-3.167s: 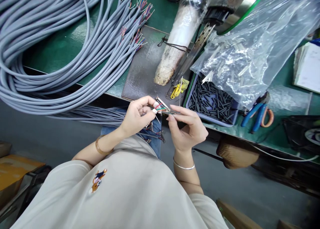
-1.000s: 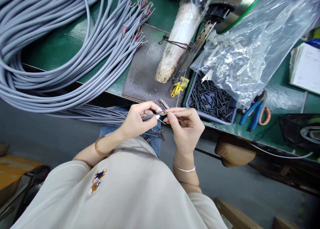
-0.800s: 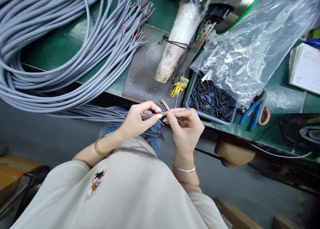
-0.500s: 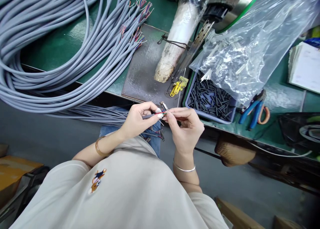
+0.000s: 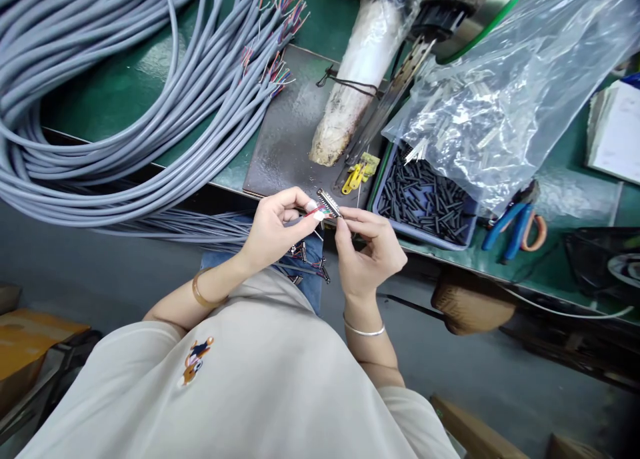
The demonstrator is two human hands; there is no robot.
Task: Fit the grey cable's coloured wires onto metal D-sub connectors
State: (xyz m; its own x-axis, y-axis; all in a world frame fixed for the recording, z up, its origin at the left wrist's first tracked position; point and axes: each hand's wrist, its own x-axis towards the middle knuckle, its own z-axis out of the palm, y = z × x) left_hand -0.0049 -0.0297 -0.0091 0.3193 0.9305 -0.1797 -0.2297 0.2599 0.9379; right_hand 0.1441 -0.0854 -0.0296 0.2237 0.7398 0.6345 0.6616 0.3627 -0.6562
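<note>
Silvery metal glints on the small connector [image 5: 329, 203] at the centre of it all, tilted, held in the air just off the bench's near edge. Red and green wires [image 5: 316, 210] run from it towards nine o'clock, into the left hand [image 5: 274, 227], whose thumb and forefinger are pinched on them. At four o'clock the right hand [image 5: 373, 249] has thumb and forefinger closed on the connector's lower end. The two hands are near one another, not touching.

From the connector, at six o'clock, more connectors [image 5: 323, 270] lie over the person's lap. Yellow pieces [image 5: 357, 175] rest at one o'clock on a dark board [image 5: 287, 132]. A blue tray [image 5: 417, 235] full of short black pieces [image 5: 425, 205] stands at three, with a clear plastic bag [image 5: 500, 112] lying over its far side. Farther out at three are blue-handled pliers [image 5: 517, 231]. Thick grey cables [image 5: 165, 185] loop from nine to eleven, their coloured wire ends bared.
</note>
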